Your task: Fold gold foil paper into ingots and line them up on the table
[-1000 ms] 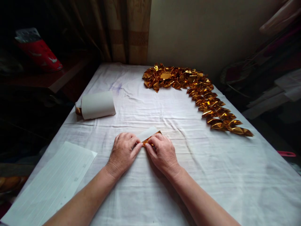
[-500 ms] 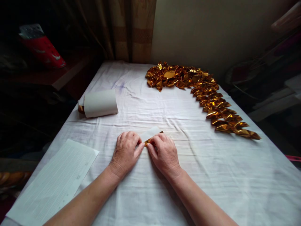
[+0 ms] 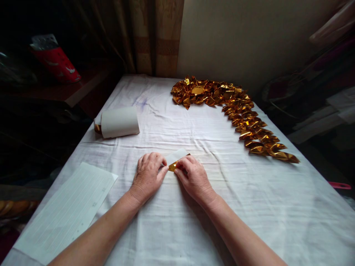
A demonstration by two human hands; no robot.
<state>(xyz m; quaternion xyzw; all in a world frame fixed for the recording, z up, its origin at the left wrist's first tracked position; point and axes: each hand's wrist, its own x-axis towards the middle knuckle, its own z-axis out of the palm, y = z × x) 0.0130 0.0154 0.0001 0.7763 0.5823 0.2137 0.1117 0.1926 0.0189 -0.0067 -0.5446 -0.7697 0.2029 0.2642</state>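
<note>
Between my hands, near the middle of the table, lies a small sheet of foil paper [image 3: 173, 166], gold on one side and white on the other, partly folded. My left hand [image 3: 149, 170] is closed on its left end, thumb and fingers pinching the edge. At the right, my right hand [image 3: 193, 176] pinches the gold fold between thumb and fingertips. The fingers hide part of the sheet. A chain of folded gold foil pieces [image 3: 233, 105] curves along the far right side of the table, apart from both hands.
A white cloth [image 3: 249, 221] with wrinkles covers the table. A curled white sheet [image 3: 119, 122] with gold showing at its end lies at the left. Nearer is a lined paper sheet [image 3: 66, 210]. A red container [image 3: 59, 64] sits on a dark side surface.
More of the gold fold shows between my fingers now. My hands have barely moved, and the whole view has shifted slightly.
</note>
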